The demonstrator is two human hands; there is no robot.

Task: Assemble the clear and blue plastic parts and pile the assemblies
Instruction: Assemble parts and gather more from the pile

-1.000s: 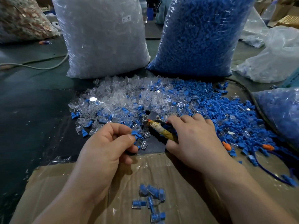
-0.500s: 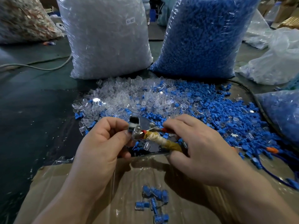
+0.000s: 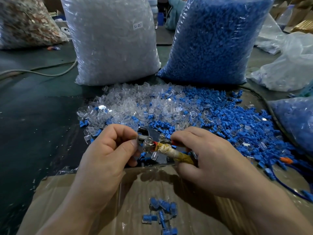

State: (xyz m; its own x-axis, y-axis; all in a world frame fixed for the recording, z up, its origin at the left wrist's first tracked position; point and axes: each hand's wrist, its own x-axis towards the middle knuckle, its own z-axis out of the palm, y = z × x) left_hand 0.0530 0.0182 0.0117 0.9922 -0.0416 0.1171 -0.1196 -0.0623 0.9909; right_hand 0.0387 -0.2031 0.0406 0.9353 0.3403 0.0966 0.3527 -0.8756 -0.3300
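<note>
Loose clear parts (image 3: pixel 128 106) and blue parts (image 3: pixel 237 122) lie in a mixed heap on the dark table. My right hand (image 3: pixel 208 160) grips the tape-wrapped handle of a small metal press tool (image 3: pixel 152 146) held above the heap's near edge. My left hand (image 3: pixel 108 155) has its fingers curled against the tool's metal head, pinching something small that its fingers hide. A clear part (image 3: pixel 149 139) sits on the tool's head. Several finished clear-and-blue assemblies (image 3: pixel 160 212) lie piled on the cardboard (image 3: pixel 84 192) near me.
A big bag of clear parts (image 3: pixel 111 41) and a big bag of blue parts (image 3: pixel 213 39) stand behind the heap. More plastic bags (image 3: pixel 291 65) crowd the right side. A grey cable (image 3: pixel 42 72) runs across the table at left.
My right hand lifted the tool off the table toward me. My left hand rose to meet its head, and both hands now hold it together.
</note>
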